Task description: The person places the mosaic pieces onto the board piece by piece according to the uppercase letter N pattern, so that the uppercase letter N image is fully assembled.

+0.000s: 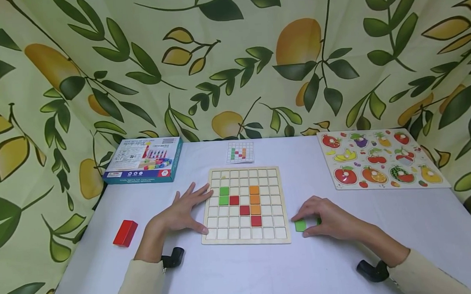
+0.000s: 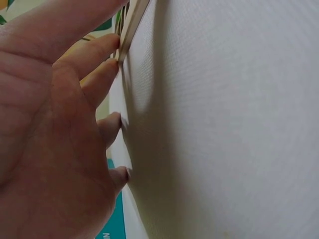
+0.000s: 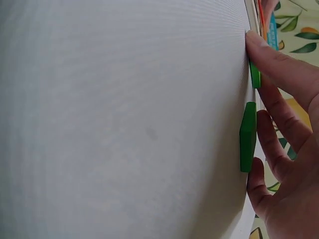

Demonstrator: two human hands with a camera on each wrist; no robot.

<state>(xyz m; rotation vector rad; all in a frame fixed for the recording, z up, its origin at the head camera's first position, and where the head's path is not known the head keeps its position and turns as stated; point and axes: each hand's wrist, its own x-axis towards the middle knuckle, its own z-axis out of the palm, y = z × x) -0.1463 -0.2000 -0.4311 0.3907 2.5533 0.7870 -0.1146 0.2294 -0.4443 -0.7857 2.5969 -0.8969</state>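
A wooden grid board (image 1: 246, 243) lies flat at the middle of the table. On it sit green tiles (image 1: 224, 195), red tiles (image 1: 244, 210) and orange tiles (image 1: 254, 199). My left hand (image 1: 183, 212) rests at the board's left edge with fingers and thumb spread; in the left wrist view its fingertips touch the board's edge (image 2: 130, 27) and the tabletop. To the right of the board, my right hand (image 1: 329, 217) pinches a green tile (image 1: 300, 225) between thumb and forefinger. A second green tile (image 3: 247, 137) stays under that hand, partly hidden in the head view.
Behind the board lies a small printed grid card (image 1: 240, 152) with a coloured pattern. A toy box (image 1: 143, 160) is at the back left, and a red block (image 1: 125, 233) lies at the left. A fruit puzzle board (image 1: 382, 159) occupies the back right, before a leaf-patterned curtain (image 1: 230, 45).
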